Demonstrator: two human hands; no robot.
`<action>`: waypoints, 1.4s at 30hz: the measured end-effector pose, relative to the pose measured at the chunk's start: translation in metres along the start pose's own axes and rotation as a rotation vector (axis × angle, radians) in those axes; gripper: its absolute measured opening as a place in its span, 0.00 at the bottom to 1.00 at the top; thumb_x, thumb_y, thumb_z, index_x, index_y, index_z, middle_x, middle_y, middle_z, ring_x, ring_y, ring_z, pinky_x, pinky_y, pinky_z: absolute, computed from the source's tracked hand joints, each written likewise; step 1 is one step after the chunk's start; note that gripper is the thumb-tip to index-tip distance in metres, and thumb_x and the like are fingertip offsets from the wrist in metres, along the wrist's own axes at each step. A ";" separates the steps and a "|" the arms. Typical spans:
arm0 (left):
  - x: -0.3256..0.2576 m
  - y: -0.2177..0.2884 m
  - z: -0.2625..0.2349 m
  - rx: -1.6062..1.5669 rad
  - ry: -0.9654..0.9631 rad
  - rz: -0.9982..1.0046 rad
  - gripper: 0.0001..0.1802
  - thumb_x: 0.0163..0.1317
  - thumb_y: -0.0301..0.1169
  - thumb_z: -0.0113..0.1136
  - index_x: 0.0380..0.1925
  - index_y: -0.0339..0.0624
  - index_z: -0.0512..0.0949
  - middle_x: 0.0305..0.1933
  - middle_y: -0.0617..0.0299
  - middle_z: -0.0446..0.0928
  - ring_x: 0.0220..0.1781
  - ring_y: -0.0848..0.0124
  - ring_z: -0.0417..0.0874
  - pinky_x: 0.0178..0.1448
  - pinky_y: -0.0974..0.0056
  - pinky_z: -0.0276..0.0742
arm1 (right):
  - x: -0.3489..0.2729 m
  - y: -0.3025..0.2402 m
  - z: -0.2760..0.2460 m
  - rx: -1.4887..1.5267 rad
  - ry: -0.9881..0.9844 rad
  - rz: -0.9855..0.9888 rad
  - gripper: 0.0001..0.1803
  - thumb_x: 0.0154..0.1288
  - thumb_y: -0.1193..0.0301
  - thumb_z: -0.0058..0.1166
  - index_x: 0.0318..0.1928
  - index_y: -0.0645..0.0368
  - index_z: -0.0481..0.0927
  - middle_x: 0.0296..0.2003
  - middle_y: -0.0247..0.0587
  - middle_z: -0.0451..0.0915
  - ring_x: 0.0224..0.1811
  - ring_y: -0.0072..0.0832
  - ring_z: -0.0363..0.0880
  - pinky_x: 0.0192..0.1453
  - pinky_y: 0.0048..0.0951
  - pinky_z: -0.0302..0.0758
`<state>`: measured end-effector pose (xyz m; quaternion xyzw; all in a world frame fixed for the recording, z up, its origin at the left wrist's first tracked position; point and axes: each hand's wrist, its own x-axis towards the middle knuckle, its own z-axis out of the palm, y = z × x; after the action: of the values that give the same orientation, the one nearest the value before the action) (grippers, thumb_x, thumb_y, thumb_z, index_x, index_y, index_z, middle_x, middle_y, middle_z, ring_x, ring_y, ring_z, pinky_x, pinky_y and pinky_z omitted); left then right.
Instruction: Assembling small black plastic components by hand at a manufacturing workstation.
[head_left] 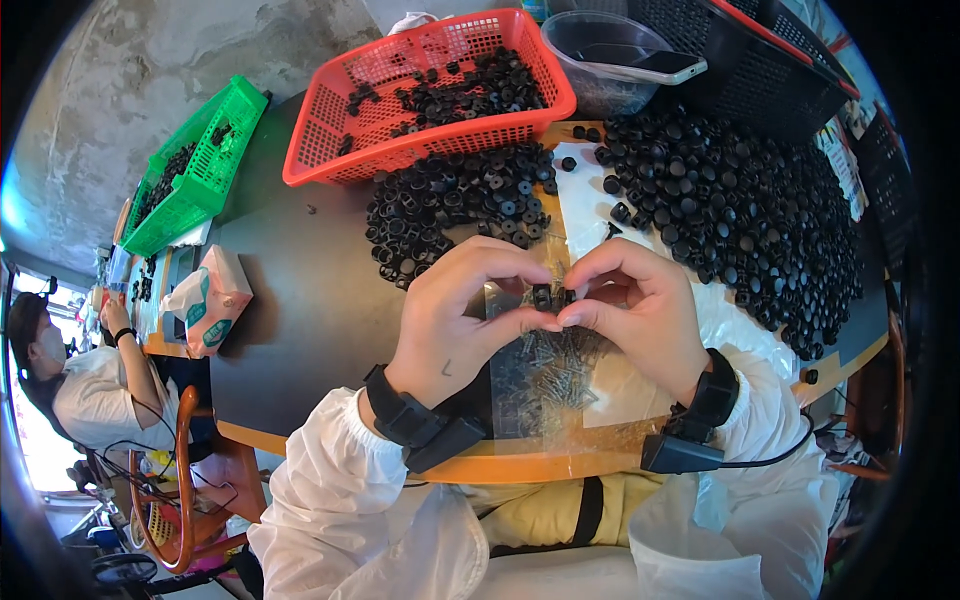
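My left hand (455,310) pinches a small round black plastic part (542,296) between thumb and forefinger. Facing it, my right hand (640,310) grips another small black plastic part (568,297) with its fingertips. The two parts meet or nearly meet end to end; fingertips hide most of the join. Below the hands lies a heap of thin metal screws or pins (560,375) on clear plastic. Beyond my left hand is a pile of black rings and discs (440,205). A bigger pile of black round caps (730,200) spreads past my right hand.
A red basket (430,150) with black parts stands at the back, next to a clear tub (600,35) with a phone (650,65) across it. Black crate (760,70) at back right. Tissue pack (220,300) and green basket (190,195) left; a co-worker (100,390) sits there.
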<state>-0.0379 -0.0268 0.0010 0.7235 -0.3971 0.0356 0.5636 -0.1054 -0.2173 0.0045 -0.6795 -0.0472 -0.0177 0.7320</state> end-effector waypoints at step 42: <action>-0.008 0.002 0.009 -0.231 0.026 0.006 0.17 0.44 0.19 0.74 0.36 0.36 0.81 0.41 0.55 0.81 0.39 0.70 0.82 0.42 0.70 0.78 | 0.001 0.010 -0.004 0.387 -0.131 0.046 0.12 0.52 0.82 0.67 0.35 0.62 0.76 0.34 0.32 0.78 0.37 0.18 0.78 0.45 0.21 0.77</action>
<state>-0.0482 -0.0303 -0.0044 0.6519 -0.3935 0.0004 0.6482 -0.1032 -0.2207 -0.0060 -0.5266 -0.0818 0.0528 0.8445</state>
